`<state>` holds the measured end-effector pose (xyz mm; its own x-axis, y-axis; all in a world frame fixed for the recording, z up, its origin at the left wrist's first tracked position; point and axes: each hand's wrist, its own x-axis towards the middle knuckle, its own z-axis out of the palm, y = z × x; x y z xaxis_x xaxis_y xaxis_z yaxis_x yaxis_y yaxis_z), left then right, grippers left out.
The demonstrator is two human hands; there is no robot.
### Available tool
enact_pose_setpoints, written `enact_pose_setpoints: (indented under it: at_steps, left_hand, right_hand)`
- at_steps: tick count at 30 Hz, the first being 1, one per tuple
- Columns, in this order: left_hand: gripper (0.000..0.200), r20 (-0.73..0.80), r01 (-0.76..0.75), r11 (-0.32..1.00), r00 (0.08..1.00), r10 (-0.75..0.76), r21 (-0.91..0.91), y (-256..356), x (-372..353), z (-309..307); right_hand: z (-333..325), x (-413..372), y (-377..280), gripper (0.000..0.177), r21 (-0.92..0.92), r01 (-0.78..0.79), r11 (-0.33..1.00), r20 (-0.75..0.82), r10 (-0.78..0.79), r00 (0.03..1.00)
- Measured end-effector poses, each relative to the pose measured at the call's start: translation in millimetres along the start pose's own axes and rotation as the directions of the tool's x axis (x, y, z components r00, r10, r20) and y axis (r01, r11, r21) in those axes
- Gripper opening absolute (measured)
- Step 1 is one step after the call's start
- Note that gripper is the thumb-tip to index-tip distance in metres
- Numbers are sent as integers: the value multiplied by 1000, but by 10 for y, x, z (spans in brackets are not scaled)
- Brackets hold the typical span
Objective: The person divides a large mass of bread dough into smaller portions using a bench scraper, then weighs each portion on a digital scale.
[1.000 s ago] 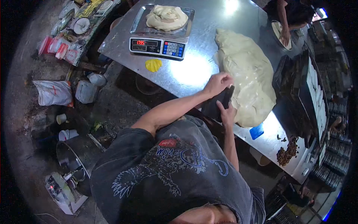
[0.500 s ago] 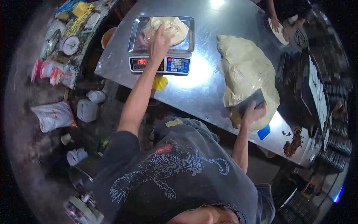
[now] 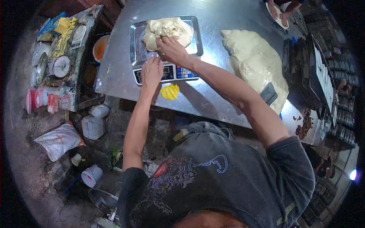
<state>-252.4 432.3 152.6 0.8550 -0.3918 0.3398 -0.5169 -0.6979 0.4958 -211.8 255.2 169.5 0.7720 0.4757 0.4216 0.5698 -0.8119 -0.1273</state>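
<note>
A lump of pale dough (image 3: 175, 29) lies in the metal pan (image 3: 137, 55) of a digital scale (image 3: 166, 78). My right hand (image 3: 172, 49) reaches across from the right, its fingers closed on the dough's near edge. My left hand (image 3: 151, 71) is in front of the pan, over the scale's display, fingers stretched out and apart from the dough; the readout is mostly covered. To the right, a large mass of dough (image 3: 255, 60) rests on the table, with a dark flat scraper (image 3: 268, 94) lying on its near side, out of my hands.
A yellow lump (image 3: 169, 92) sits on the metal table (image 3: 213, 104) before the scale. Brown crumbs (image 3: 304, 125) lie at the right corner, near dark trays (image 3: 304, 74). Another person's hands (image 3: 279, 15) press a flat dough round at the far right. A cluttered side table (image 3: 84, 57) stands left.
My right hand has let go of the scraper, leaving it on the large dough, and crossed to the dough on the scale. My left hand has drawn back from that dough toward the display.
</note>
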Motion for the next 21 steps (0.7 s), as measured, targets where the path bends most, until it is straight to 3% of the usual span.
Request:
enact_pose_setpoints:
  at_steps: [2, 5, 6, 7, 9, 10, 11, 12, 13, 14, 15, 17, 20, 21]
  left_hand:
    - [25, 28, -14, 1000, 1000, 14, 3, 26, -28, -24]
    - [25, 46, -9, 999, 999, 11, -35, 50, 48, 0]
    - [22, 83, 15, 999, 996, -11, -48, 38, 84, 50]
    - [21, 86, 11, 1000, 996, -11, -6, 13, 148, 103]
    - [20, 93, -2, 997, 996, -4, 72, -62, 215, 311]
    - [21, -197, -196, 971, 955, 220, 137, -63, 251, 422]
    - [23, -40, -126, 982, 990, 133, 139, -8, 316, 382]
    - [26, 120, -65, 986, 992, 47, 153, 52, 396, 300]
    - [29, 280, -15, 984, 959, -36, 178, 123, 494, 232]
    - [29, 250, -4, 976, 967, -52, 217, 127, 598, 293]
    - [27, 218, 11, 977, 974, -58, 211, 29, 661, 430]
    - [28, 404, -114, 956, 915, -6, 272, -100, 871, 539]
    - [32, 121, -138, 949, 987, 107, 283, -236, 1105, 833]
    - [34, 252, -151, 942, 965, 75, 299, -51, 1213, 651]
  right_hand:
    - [152, 65, -54, 50, -258, -56, 965, 2, 58, 998]
    - [321, 211, 4, 52, -157, -151, 976, 20, 156, 988]
    - [288, 243, 32, 47, -108, -135, 985, 9, 137, 991]
    - [260, 316, 63, 46, 46, -267, 962, 68, 264, 962]
    - [139, 430, 95, 44, 317, -524, 791, 232, 471, 851]
    - [82, 471, 129, 41, 435, -581, 688, 227, 540, 810]
    - [39, 523, 204, 41, 705, -651, 280, 346, 666, 661]
    - [-31, 569, 286, 42, 816, -545, -191, 505, 694, 513]
    - [-116, 566, 383, 43, 740, -284, -610, 669, 622, 406]
    - [-621, 585, 248, 42, 686, -119, -717, 700, 607, 376]
    - [-823, 541, 300, 42, 680, -53, -731, 681, 603, 416]
    - [-1334, 454, 343, 44, 714, 91, -695, 577, 656, 486]
    - [-2117, 185, 333, 43, 794, 212, -570, 423, 768, 481]
    - [-2290, 30, 331, 44, 786, 230, -573, 393, 752, 529]
